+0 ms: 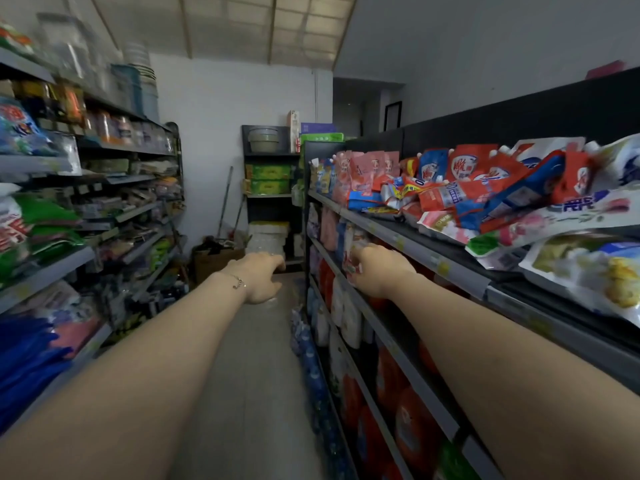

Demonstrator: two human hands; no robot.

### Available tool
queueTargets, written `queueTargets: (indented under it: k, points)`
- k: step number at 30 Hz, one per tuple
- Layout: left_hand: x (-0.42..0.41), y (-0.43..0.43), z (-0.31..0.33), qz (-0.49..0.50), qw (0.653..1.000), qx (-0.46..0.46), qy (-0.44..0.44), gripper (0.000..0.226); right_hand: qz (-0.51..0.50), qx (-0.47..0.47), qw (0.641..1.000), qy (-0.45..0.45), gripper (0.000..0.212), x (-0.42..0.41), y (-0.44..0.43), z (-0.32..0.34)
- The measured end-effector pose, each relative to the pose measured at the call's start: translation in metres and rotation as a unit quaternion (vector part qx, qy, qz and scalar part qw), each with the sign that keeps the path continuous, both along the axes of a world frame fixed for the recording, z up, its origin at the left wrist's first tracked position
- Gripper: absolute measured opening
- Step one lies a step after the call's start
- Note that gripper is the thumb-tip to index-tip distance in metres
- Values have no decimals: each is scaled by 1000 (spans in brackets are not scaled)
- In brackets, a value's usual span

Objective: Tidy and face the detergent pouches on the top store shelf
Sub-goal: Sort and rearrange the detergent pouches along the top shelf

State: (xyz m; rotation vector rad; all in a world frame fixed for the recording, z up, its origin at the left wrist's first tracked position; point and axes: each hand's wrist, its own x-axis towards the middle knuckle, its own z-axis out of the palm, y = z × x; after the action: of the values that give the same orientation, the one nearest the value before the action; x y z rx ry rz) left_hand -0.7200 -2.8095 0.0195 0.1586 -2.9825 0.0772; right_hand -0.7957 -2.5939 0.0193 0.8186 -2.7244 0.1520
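The right hand [377,270] is reaching to the shelf just under the top one, its fingers curling against a red-and-white packet [349,252]. Whether it is gripping the packet I cannot tell through the blur. The left hand [263,277] is hanging over the aisle floor [249,358], fingers loose and holding nothing. Above the right hand, the detergent pouches [460,188] are lying in a jumbled heap on the top shelf [412,242], several overhanging its front edge.
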Motion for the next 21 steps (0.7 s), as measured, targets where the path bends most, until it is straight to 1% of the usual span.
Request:
queueTargets:
  k: [5, 11, 16, 19, 21]
  points:
    - [-51, -19, -15, -12, 1000, 2, -15, 44, -38, 4, 999, -28, 32, -45, -9, -4]
    - [-116, -31, -25, -39, 999, -6, -19, 45, -36, -7, 999, -27, 33, -99, -30, -9]
    - [-182, -46, -20, -49, 999, -12, -6, 42, -47, -15, 999, -20, 27, -168, -46, -8]
    - [-226, -55, -12, -54, 998, -9, -6, 42, -53, -14, 998, -17, 28, -215, -55, 3]
    - [-259, -64, -5, -55, 998, -9, -7, 42, -52, -22, 998, -3, 24, -246, -61, 13]
